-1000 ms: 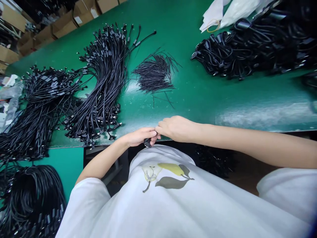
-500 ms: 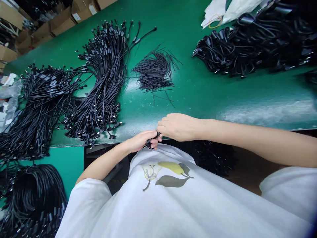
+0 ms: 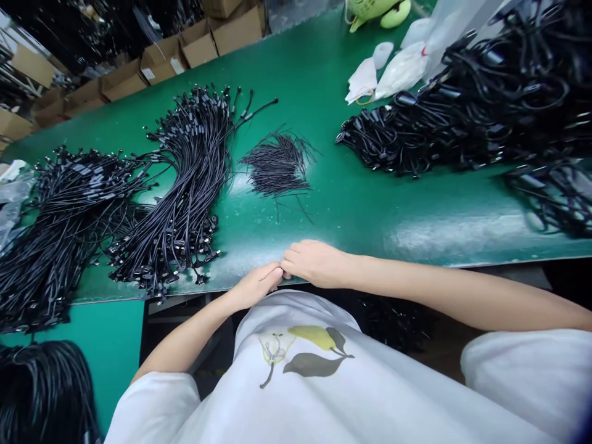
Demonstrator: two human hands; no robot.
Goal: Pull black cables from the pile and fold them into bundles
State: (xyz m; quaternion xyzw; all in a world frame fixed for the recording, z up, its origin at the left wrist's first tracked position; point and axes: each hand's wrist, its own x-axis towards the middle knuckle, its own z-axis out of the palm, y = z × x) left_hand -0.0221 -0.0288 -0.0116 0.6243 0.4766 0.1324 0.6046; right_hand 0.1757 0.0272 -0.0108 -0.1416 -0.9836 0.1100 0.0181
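Note:
My left hand (image 3: 258,284) and my right hand (image 3: 311,264) meet at the table's front edge, fingers closed and fingertips touching. The black cable seen between them a moment ago is now almost wholly hidden by the fingers. Beyond the hands lies a small heap of thin black ties (image 3: 279,165), a few strays below it. Left of that heap, a long bundle of black cables (image 3: 197,163) with connectors at both ends stretches across the green table (image 3: 324,216).
A second cable bundle (image 3: 69,209) lies farther left, with a coiled bundle (image 3: 50,382) below it. Coiled black cables (image 3: 444,117) are piled at the right, beside white plastic bags (image 3: 402,71). A green plush toy (image 3: 372,9) and cardboard boxes (image 3: 161,58) sit along the back.
The view has tilted up, so everything sits lower and more of the back shows. Both hands stay together; the black cable between them has gone out of sight behind the fingers.

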